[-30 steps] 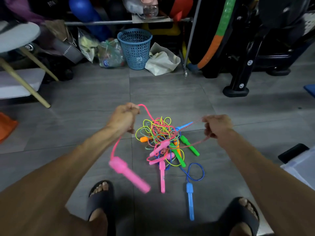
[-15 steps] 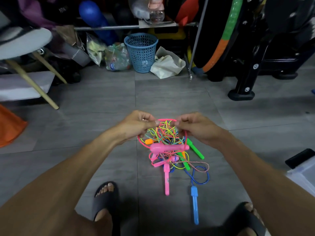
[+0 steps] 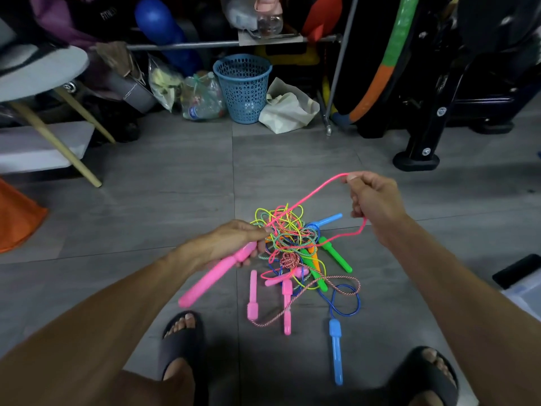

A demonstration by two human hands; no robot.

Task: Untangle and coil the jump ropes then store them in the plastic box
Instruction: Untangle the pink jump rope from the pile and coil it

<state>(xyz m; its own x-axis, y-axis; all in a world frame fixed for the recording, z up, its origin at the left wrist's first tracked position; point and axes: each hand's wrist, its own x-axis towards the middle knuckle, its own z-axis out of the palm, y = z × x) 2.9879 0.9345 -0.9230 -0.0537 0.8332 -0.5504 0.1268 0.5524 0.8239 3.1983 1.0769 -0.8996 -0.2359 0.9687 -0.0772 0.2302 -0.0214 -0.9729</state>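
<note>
A tangle of jump ropes (image 3: 288, 238) in yellow, pink, blue and braided cord lies on the grey floor between my feet. My left hand (image 3: 234, 243) grips a pink handle (image 3: 213, 276) just left of the pile. My right hand (image 3: 373, 200) pinches the pink cord (image 3: 310, 196) and holds it up and to the right, so the cord runs taut from the tangle. Loose handles lie around: pink (image 3: 252, 297), blue (image 3: 335, 350) and green (image 3: 333, 253). A corner of the clear plastic box (image 3: 524, 297) shows at the right edge.
A blue mesh basket (image 3: 243, 86), plastic bags and a white cloth bag (image 3: 288, 109) stand along the back. Black exercise-machine legs (image 3: 418, 153) are at the right, a stool with wooden legs (image 3: 52, 133) at the left. My sandalled feet (image 3: 181, 344) flank the pile.
Both hands were together over the tangle. Now my right hand has pulled the pink cord up and to the right, and my left hand has dropped to grip the pink handle.
</note>
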